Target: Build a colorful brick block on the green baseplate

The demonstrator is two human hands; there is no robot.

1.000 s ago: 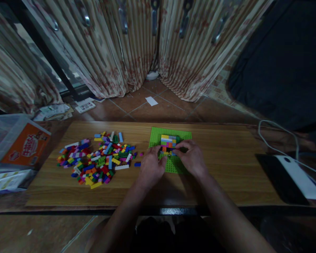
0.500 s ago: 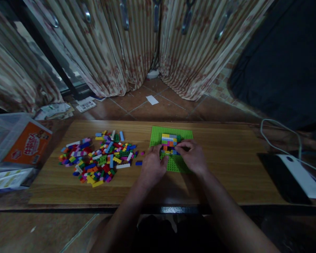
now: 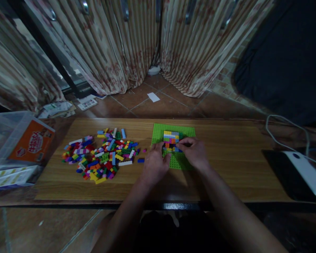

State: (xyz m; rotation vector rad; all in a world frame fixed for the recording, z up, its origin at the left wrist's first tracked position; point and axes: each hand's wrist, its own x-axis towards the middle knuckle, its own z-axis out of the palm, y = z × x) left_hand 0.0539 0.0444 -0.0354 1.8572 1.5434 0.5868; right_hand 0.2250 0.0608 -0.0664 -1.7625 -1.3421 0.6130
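Observation:
A green studded baseplate (image 3: 177, 163) lies on the table, and a multicoloured toy-brick structure (image 3: 171, 137) is built up on it. Against the structure's left side rest the curved fingers of my left hand (image 3: 156, 162), its thumb bent near the front edge. My right hand (image 3: 193, 151) pinches at the structure's right front side, thumb and forefinger together on a toy brick that the fingertips mostly hide. Left of my left hand a small blue brick (image 3: 140, 160) lies near a large loose pile of mixed bricks (image 3: 102, 154).
The wooden table (image 3: 231, 158) has a dark front edge. At its left stands a clear plastic bin (image 3: 5, 137) with an orange label. On the right lie a black and white flat object (image 3: 302, 172) and a white cable (image 3: 287, 119). Curtains (image 3: 107, 45) hang behind.
The view has shifted slightly, so everything sits a little higher and further right. Both hands stay at the brick structure with almost the same grip.

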